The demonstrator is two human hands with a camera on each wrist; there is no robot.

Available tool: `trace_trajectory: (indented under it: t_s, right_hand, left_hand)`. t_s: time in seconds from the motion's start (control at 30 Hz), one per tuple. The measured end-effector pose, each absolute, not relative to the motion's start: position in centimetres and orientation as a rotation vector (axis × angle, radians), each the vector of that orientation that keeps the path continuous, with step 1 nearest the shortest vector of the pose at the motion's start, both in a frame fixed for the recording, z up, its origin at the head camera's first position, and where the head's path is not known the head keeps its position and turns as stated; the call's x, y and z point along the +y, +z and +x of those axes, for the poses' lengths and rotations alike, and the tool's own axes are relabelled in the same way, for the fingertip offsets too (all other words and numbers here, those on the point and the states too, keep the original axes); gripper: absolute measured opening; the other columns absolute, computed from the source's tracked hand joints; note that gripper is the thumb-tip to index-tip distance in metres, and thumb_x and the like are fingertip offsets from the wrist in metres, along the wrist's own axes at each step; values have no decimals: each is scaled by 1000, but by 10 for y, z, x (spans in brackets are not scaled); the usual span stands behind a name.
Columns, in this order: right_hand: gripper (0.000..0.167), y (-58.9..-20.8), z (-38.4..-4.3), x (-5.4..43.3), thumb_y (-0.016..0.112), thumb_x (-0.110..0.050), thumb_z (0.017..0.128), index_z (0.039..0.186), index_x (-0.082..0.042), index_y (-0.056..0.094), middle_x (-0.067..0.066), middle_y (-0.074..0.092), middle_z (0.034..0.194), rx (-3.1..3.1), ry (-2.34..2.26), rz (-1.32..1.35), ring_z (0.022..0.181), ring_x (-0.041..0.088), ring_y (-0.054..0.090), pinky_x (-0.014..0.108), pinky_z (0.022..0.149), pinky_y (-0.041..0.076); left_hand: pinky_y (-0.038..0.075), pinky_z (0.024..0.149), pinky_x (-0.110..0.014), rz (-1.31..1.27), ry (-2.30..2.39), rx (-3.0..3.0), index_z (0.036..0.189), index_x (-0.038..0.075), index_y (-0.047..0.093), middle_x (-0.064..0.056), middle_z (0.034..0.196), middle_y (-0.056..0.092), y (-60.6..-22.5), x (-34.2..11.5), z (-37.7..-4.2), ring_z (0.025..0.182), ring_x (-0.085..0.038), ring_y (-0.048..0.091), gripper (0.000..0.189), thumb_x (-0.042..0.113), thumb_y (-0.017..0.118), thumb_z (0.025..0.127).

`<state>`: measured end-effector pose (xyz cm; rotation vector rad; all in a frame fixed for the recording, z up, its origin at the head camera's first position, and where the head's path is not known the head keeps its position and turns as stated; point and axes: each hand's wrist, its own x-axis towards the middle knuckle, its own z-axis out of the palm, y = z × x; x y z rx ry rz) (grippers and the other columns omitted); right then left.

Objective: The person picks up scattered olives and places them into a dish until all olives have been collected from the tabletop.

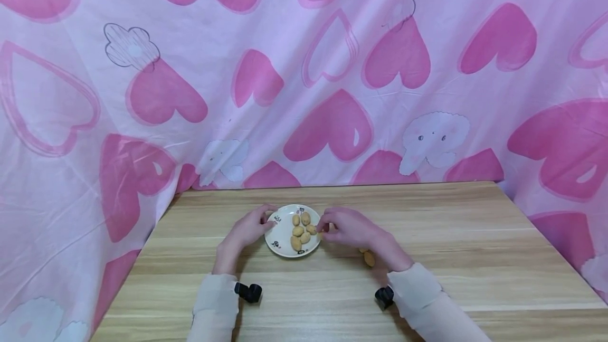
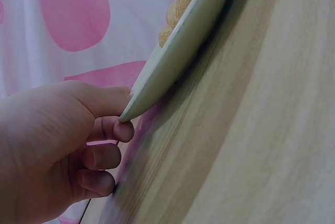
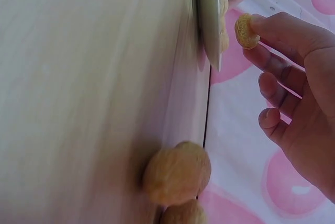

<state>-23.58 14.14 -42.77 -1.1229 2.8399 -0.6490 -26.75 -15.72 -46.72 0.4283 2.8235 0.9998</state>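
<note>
A white plate (image 1: 281,236) with small dark prints on its rim holds several tan peanuts in their shells (image 1: 296,243), mostly toward its right half. My left hand (image 1: 250,227) pinches the plate's left rim, thumb on top and a finger under the edge, as the left wrist view shows. Over at the right rim, my right hand (image 1: 350,227) holds one peanut (image 3: 245,31) between thumb and forefinger. In the right wrist view that peanut is above the plate's level and apart from it, while the other fingers are loosely bent.
Loose peanuts (image 1: 369,258) lie on the wooden table (image 1: 304,300) below the right forearm; in the right wrist view they appear large and close. A pink curtain with hearts (image 1: 332,125) hangs behind the table's back edge. Each wrist wears a black camera (image 1: 249,293).
</note>
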Motion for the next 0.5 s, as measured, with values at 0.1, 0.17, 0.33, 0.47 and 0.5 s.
trace_trajectory:
  t_s: [0.1, 0.17, 0.33, 0.47, 0.5]
  right_hand:
    - [10, -427, -237, 137, 72, -22, 90, 99, -20, 75, -10, 64, 93, 2834, -649, -1153, 89, 16, 61, 29, 80, 49]
    - [9, -426, -237, 134, 73, -21, 89, 98, -19, 75, -9, 65, 92, 2828, -656, -1183, 89, 16, 61, 29, 82, 49]
    - [10, -426, -238, 126, 73, -22, 89, 97, -17, 75, -6, 66, 92, 2824, -662, -1260, 88, 16, 63, 29, 82, 50]
    - [10, -427, -240, 119, 73, -22, 88, 97, -18, 75, -6, 66, 92, 2832, -647, -1297, 87, 15, 63, 27, 81, 50]
    - [9, -426, -240, 117, 73, -22, 88, 97, -18, 75, -6, 66, 92, 2832, -647, -1304, 87, 15, 63, 27, 81, 50]
  left_hand:
    - [39, 63, -30, 428, 996, 2823, 136, 17, 57, -1, 79, 54, -467, -157, -268, 69, -15, 48, 41, 20, 65, 96]
    - [38, 63, -31, 429, 997, 2821, 136, 17, 57, -1, 79, 54, -467, -157, -268, 69, -15, 47, 41, 20, 65, 96]
    - [38, 63, -31, 439, 1007, 2815, 135, 17, 58, -1, 79, 53, -467, -157, -269, 69, -15, 47, 40, 20, 65, 96]
    - [38, 63, -31, 441, 1007, 2817, 136, 17, 57, -1, 79, 53, -466, -157, -268, 68, -15, 47, 41, 19, 65, 96]
    - [38, 63, -31, 441, 1006, 2819, 136, 17, 57, -1, 79, 53, -466, -157, -268, 68, -15, 47, 41, 19, 65, 96]
